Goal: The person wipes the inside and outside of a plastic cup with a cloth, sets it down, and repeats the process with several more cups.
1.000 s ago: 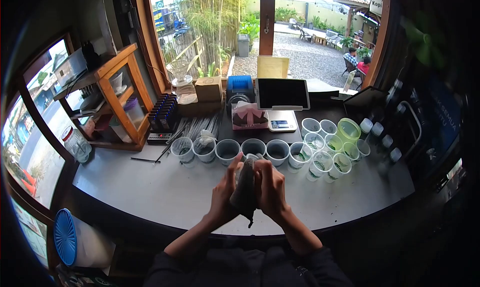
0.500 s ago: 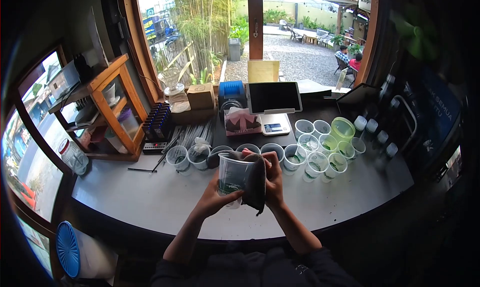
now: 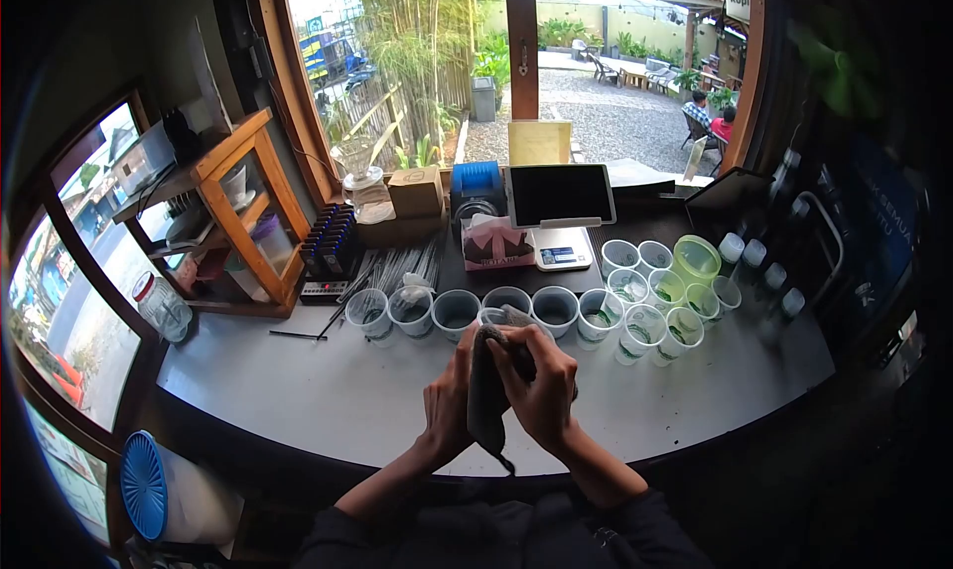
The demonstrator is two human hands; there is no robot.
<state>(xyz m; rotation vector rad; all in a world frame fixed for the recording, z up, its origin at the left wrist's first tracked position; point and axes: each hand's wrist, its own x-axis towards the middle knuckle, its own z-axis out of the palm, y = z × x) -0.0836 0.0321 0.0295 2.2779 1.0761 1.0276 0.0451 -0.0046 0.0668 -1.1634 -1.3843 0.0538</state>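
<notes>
A dark grey cloth [image 3: 487, 400] hangs between my two hands over the front middle of the counter. My left hand [image 3: 449, 395] is closed around a clear plastic cup, mostly hidden behind the fingers and cloth. My right hand [image 3: 541, 380] pinches the cloth at the cup's rim. Just behind them stands a row of clear plastic cups, among them one cup [image 3: 457, 313] left of my hands and another [image 3: 554, 309] to their right.
More cups [image 3: 641, 331] and a yellow-green container [image 3: 696, 259] stand at the right. Behind are a tablet [image 3: 561, 195], a pink box [image 3: 496, 243] and straws [image 3: 402, 271]. A wooden cabinet [image 3: 253, 212] and glass jar [image 3: 162, 309] stand left. Two people sit outside.
The cup has been turned and is now mostly hidden by my hands. The cloth has moved left, to the front of the cup. The view has shifted slightly.
</notes>
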